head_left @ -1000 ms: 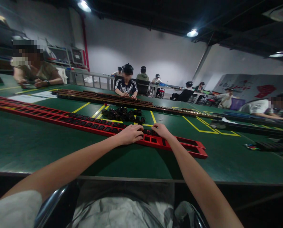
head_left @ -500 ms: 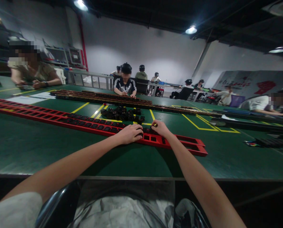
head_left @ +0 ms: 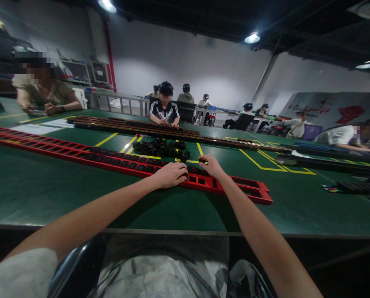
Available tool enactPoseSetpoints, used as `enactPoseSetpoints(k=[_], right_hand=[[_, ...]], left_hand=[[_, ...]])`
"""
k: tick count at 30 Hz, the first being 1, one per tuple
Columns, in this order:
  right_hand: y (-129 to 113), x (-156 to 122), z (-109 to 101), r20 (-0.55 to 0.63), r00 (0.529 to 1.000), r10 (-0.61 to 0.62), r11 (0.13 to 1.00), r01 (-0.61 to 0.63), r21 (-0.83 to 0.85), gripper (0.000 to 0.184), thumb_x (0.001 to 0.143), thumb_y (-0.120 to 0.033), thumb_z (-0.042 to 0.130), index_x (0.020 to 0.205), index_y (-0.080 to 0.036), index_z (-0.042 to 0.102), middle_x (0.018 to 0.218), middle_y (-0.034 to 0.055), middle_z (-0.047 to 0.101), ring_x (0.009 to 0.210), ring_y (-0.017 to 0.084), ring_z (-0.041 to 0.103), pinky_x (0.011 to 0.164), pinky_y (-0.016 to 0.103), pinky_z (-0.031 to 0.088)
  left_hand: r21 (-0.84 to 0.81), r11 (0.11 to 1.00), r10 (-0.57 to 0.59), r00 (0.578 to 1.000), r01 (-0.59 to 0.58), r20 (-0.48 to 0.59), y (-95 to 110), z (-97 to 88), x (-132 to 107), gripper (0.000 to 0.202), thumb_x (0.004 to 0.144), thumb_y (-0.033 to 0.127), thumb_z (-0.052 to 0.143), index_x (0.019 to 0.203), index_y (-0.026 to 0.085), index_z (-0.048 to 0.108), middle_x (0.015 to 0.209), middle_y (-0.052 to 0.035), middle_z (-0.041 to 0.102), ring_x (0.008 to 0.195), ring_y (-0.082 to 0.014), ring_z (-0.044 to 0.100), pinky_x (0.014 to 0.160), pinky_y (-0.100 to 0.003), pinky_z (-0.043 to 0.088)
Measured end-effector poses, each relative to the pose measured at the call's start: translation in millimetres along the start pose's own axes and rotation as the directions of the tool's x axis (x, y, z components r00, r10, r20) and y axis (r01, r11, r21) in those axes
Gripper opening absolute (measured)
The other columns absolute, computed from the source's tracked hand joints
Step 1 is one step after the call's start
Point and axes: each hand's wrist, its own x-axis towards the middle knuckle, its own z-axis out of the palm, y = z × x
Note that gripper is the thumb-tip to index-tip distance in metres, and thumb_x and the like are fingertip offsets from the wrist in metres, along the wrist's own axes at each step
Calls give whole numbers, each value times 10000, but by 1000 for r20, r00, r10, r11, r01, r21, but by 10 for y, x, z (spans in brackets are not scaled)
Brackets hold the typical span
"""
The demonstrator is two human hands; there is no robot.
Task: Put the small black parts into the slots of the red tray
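A long red slotted metal housing (head_left: 203,187) lies across the table in front of me. Black square socket modules (head_left: 135,166) fill part of its two rows; other slots are open. My left hand (head_left: 172,174) rests over the housing, its fingers curled down on a black socket module (head_left: 185,176) that they largely cover. Just above the far rail is my right hand (head_left: 213,166), thumb and forefinger curled together round something small and dark that I cannot make out. Behind the hands lies a pile of loose black modules (head_left: 158,147).
Long dark strips (head_left: 135,126) lie beyond the pile, and black rails (head_left: 315,162) at the right. A cable bundle (head_left: 352,188) is near them. Yellow tape marks the green table (head_left: 172,211). Co-workers sit opposite (head_left: 164,109), at the left (head_left: 49,93) and at the right (head_left: 337,134).
My right hand has lifted slightly away from the housing, and its fingers have shifted. My left hand stays in place on the housing. The whole view has shifted a little.
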Motion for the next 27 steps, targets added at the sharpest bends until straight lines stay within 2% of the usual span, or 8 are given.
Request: enactPoseSetpoints(k=[2, 5, 13, 19, 27], right_hand=[[13, -8, 3, -13, 999, -30, 999, 29, -12, 339, 765, -135, 682, 1103, -155, 704, 1116, 97, 678, 1029, 210, 634, 973, 370, 494], [25, -17, 12, -21, 999, -26, 999, 26, -24, 390, 722, -81, 685, 1103, -160, 701, 1130, 90, 680, 1037, 208, 638, 975, 368, 497], [-16, -17, 15, 13, 999, 51, 999, -51, -4, 361, 814, -128, 635, 1166, -175, 695, 1166, 97, 700, 1025, 209, 655, 974, 380, 507], [-38, -12, 3, 14, 1000, 25, 999, -25, -26, 339, 864, -87, 534, 1141, -174, 709, 1140, 100, 688, 1063, 210, 631, 1031, 389, 469], [3, -25, 9, 3, 1000, -1, 999, 1, -36, 460, 706, -10, 579, 1121, -176, 690, 1103, 84, 634, 1018, 209, 610, 976, 378, 490]], left_hand=[[-4, 1000, 1, 1000, -1, -5, 1, 0, 0, 282, 1002, 357, 460, 1182, 204, 615, 1293, -72, 591, 1183, -234, 555, 978, -376, 457], [-7, 1000, -5, 1000, 5, -4, 8, -14, 0, 282, 1000, 360, 464, 1179, 205, 619, 1293, -73, 593, 1181, -234, 557, 979, -374, 457], [-21, 1000, -17, 1000, 17, 1, 18, -27, 1, 288, 996, 358, 474, 1183, 201, 628, 1286, -80, 596, 1185, -241, 559, 974, -379, 463], [-14, 1000, -7, 1000, 7, -8, 3, -6, 1, 289, 1000, 361, 466, 1178, 201, 627, 1285, -78, 596, 1181, -240, 561, 976, -382, 461], [-17, 1000, -7, 1000, 7, -3, 2, -9, 2, 287, 998, 358, 464, 1178, 208, 629, 1288, -81, 592, 1189, -237, 556, 972, -379, 462]])
